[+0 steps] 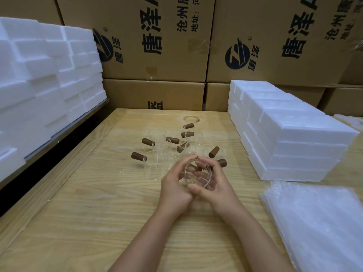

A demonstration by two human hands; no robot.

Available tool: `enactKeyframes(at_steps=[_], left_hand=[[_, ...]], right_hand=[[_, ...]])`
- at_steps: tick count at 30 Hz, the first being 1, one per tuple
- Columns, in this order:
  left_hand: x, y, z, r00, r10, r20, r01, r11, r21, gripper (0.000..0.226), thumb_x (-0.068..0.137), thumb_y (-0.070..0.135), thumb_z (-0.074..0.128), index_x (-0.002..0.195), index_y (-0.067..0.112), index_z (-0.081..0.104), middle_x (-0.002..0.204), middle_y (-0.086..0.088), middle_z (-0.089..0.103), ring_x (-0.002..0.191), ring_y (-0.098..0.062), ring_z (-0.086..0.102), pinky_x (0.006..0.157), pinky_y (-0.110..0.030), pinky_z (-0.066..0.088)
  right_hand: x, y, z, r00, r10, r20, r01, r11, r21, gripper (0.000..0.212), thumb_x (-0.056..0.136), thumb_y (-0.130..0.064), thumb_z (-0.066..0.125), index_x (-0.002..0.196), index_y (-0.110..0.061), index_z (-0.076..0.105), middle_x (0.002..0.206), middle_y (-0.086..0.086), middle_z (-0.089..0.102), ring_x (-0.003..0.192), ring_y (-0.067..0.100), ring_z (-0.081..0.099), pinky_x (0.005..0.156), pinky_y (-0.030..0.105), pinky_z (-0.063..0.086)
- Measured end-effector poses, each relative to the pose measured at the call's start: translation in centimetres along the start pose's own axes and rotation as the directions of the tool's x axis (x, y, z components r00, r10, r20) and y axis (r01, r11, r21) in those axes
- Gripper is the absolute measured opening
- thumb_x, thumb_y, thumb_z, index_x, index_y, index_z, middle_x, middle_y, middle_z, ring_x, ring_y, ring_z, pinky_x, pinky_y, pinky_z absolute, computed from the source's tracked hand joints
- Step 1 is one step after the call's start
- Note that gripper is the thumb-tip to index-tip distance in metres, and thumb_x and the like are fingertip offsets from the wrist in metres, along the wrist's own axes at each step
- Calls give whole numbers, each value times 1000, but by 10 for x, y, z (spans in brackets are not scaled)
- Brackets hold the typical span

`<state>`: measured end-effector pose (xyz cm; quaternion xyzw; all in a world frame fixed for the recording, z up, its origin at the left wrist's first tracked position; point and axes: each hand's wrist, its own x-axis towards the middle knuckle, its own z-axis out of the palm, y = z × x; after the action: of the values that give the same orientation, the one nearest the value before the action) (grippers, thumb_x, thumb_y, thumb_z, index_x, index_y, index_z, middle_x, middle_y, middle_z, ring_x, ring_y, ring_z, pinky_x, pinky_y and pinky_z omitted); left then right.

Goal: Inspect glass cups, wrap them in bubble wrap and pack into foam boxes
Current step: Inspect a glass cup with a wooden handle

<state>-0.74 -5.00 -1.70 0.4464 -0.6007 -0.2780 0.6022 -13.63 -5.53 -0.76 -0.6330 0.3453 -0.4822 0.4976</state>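
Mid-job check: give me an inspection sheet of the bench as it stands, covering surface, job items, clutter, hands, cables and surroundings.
Surface: wooden table, with a ring stain near its far edge.
Job's things: held glass cup between both hands; other glass cups with brown handles clustered behind it; bubble wrap sheets stacked at the near right; foam boxes stacked at the far right.
Clutter: nothing seen.
Hands: left hand and right hand both curl their fingers round the held glass cup, above the table.
Cables: nothing seen.
Surroundings: a foam stack at the left; printed cardboard cartons stacked behind the table.
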Motion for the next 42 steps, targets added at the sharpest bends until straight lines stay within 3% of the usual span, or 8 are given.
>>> enactKeyframes(at_steps=[6, 11, 22, 24, 27, 33, 37, 42], left_hand=[[1, 4, -3, 998, -19, 57, 23, 997, -77, 62, 63, 28, 85, 116, 49, 60, 127, 23, 60, 97, -5, 66, 86, -21, 52], [1, 0, -3, 996, -50, 75, 57, 993, -98, 72, 65, -2, 85, 118, 41, 59, 116, 6, 65, 92, -5, 64, 85, -29, 54], [-1, -3, 6, 991, 110, 79, -113, 993, 36, 66, 68, 6, 83, 120, 39, 60, 132, 19, 57, 99, -9, 64, 82, -22, 52], [-2, -3, 6, 988, 124, 89, -131, 989, 70, 69, 67, 4, 81, 122, 40, 58, 133, 22, 56, 105, -5, 63, 82, -20, 51], [-3, -2, 6, 988, 120, 93, -128, 988, 83, 76, 66, -2, 78, 123, 44, 55, 132, 24, 56, 114, 1, 58, 87, -13, 47], [-2, -3, 4, 997, 44, 60, -47, 998, 51, 80, 66, -5, 73, 116, 55, 56, 122, 22, 61, 96, -6, 64, 78, -11, 49], [-2, 0, 4, 998, 12, 54, -12, 1000, 3, 70, 68, 7, 74, 116, 55, 56, 119, 29, 60, 98, -11, 64, 80, -15, 50], [0, 3, -1, 999, -47, 26, 50, 990, -130, 67, 60, 22, 86, 117, 44, 60, 115, 20, 66, 102, -12, 67, 82, -22, 53]], right_hand=[[0, -9, -14, 998, 36, 43, -39, 996, 76, 61, 70, -14, 73, 126, -27, 55, 129, 0, 59, 113, 17, 62, 87, 28, 52], [1, -15, -18, 998, 60, 11, -61, 994, 87, 36, 85, -10, 62, 118, -25, 63, 111, -6, 70, 105, 18, 66, 84, 28, 55], [5, -17, 3, 936, 120, -330, -65, 983, 171, 30, 70, -38, 66, 85, -12, 65, 85, 11, 71, 81, 26, 68, 73, 36, 54], [4, -16, 7, 924, 116, -365, -60, 985, 161, 34, 67, -37, 73, 89, -13, 62, 81, 7, 70, 77, 21, 67, 64, 27, 55], [3, -14, 12, 919, 143, -368, -104, 987, 124, 40, 68, -24, 83, 97, -19, 56, 97, 6, 66, 74, 11, 70, 60, 25, 55], [-1, -16, 9, 966, 112, -232, -131, 989, -67, 60, 63, -21, 88, 107, -34, 50, 119, 2, 54, 98, 14, 63, 90, 42, 53], [-4, -18, 1, 988, 90, -129, -115, 974, -196, 65, 63, -29, 87, 108, -49, 45, 122, -9, 43, 102, 3, 60, 90, 31, 52], [-5, -21, -5, 994, -14, -108, 11, 999, -35, 78, 67, -27, 82, 124, -53, 35, 132, -13, 34, 104, 10, 62, 84, 25, 53]])
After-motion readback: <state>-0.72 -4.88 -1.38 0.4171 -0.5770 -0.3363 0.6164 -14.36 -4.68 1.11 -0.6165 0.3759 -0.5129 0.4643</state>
